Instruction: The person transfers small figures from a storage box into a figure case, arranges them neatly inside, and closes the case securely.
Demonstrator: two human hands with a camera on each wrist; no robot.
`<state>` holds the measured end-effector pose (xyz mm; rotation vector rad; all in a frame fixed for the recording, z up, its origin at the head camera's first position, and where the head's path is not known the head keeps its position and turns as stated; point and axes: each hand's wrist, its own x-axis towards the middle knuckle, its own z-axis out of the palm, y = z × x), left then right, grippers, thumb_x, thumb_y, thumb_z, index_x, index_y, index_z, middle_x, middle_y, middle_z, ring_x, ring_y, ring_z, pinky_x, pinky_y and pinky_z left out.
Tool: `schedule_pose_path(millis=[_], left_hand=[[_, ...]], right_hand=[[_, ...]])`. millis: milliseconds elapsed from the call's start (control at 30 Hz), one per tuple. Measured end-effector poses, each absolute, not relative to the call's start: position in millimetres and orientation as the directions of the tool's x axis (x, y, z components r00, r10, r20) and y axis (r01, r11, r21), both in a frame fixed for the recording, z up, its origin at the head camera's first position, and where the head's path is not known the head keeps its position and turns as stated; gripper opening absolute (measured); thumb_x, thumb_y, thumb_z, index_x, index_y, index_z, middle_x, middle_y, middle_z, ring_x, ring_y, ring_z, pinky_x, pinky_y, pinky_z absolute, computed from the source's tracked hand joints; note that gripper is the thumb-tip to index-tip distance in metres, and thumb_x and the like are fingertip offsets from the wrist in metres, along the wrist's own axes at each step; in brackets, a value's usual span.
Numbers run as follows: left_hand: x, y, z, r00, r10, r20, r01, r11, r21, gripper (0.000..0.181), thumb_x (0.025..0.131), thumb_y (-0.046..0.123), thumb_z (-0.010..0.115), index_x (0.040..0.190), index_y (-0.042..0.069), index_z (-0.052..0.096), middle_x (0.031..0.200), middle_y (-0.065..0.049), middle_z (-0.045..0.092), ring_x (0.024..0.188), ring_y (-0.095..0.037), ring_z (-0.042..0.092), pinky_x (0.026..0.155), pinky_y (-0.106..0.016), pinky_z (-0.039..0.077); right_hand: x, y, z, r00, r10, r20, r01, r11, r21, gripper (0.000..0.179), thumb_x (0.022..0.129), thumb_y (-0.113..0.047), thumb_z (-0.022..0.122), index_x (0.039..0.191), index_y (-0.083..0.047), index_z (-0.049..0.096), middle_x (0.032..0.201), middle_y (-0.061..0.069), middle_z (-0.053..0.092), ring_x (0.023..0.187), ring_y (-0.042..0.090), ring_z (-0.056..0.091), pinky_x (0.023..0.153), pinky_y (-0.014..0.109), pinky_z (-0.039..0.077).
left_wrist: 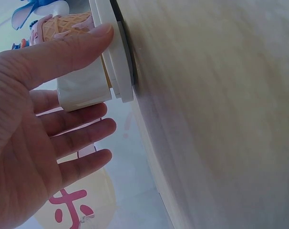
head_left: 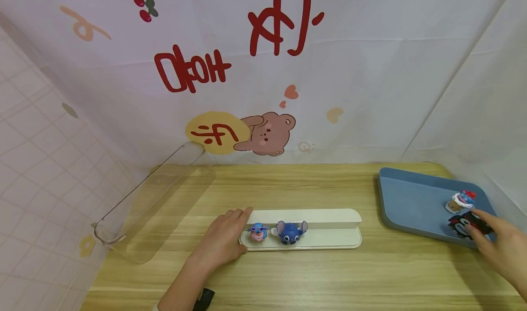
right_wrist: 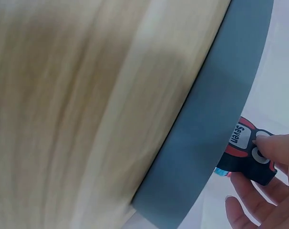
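The right hand (head_left: 504,244) pinches a black toy (head_left: 458,225) with red trim, the thumb against its face side and fingers behind, and the toy is at the near right part of the blue tray (head_left: 411,201). Probably this grasp leaves its lower part free; whether the toy touches the tray floor, I cannot tell. The left hand (head_left: 222,240) holds the left end of the white stand (head_left: 333,238), thumb on the front edge and fingers around the back, I suppose for keeping it steady.

The small pink-and-blue toy (head_left: 258,232) and the big-eared blue toy (head_left: 290,232) are on the lower step, both facing the person, maybe so that the higher step does not hide them. A cone toy (head_left: 456,204) lies in the tray, just beside the black one.

In the head view, the black toy's long axis runs roughly left to right, a little tilted. Its ringed eyes and label (it reads "Seven") look to the right wrist camera, the label side nearer to the tray wall.
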<state>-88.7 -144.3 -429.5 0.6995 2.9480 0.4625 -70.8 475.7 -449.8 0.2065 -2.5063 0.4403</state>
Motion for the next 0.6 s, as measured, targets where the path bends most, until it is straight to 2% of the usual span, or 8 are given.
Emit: schedule_pose_path(millis=[167,233,333,500,600], left_hand=[[-88.5,-144.3,-429.5,-0.891,0.454,-0.011,0.429,0.849,0.309,0.097,0.072,0.017,0.098,0.153,0.000,0.048,0.137,-0.015,0.062,0.127,-0.033,0.057,0.106,-0.053,0.048],[-88.4,-144.3,-429.6,-0.890,0.455,-0.011,0.430,0.848,0.309,0.097,0.072,0.017,0.098,0.153,0.000,0.048,0.137,-0.015,0.062,0.127,-0.033,0.057,0.106,-0.053,0.048],[-88.4,-144.3,-429.7,-0.889,0.457,-0.010,0.432,0.848,0.308,0.097,0.072,0.017,0.098,0.153,0.001,0.048,0.137,-0.015,0.062,0.127,-0.033,0.057,0.107,-0.053,0.048],[-88.4,-144.5,-429.5,-0.891,0.455,-0.007,0.431,0.848,0.309,0.098,0.072,0.017,0.098,0.153,0.000,0.048,0.137,-0.015,0.062,0.127,-0.034,0.057,0.107,-0.053,0.047],[-88.5,-144.6,-429.0,-0.891,0.454,-0.006,0.430,0.848,0.311,0.098,0.071,0.017,0.098,0.153,0.000,0.048,0.137,-0.015,0.062,0.128,-0.034,0.057,0.107,-0.053,0.047]], right_hand=[[-71.6,469.4,-445.4,-0.801,-0.074,0.594,-0.266,0.933,-0.243,0.026,0.097,-0.002,0.071,0.113,0.017,0.066,0.086,0.038,0.065,0.084,-0.023,0.034,0.055,0.011,0.031],[-71.7,465.7,-443.3,-0.793,-0.081,0.604,-0.271,0.935,-0.230,0.031,0.103,-0.012,0.068,0.114,0.016,0.066,0.086,0.037,0.065,0.078,-0.018,0.037,0.053,0.014,0.031],[-71.5,459.2,-439.7,-0.779,-0.080,0.621,-0.276,0.935,-0.225,0.045,0.108,-0.028,0.061,0.115,0.016,0.067,0.088,0.037,0.065,0.079,-0.018,0.036,0.054,0.017,0.030],[-71.1,447.3,-432.1,-0.775,-0.081,0.627,-0.285,0.930,-0.232,0.045,0.107,-0.029,0.062,0.117,0.015,0.067,0.090,0.036,0.065,0.094,-0.027,0.027,0.061,0.016,0.033],[-71.0,440.6,-427.9,-0.763,-0.098,0.639,-0.311,0.922,-0.230,0.052,0.108,-0.036,0.058,0.120,0.013,0.067,0.091,0.034,0.066,0.100,-0.029,0.024,0.064,0.017,0.035]])
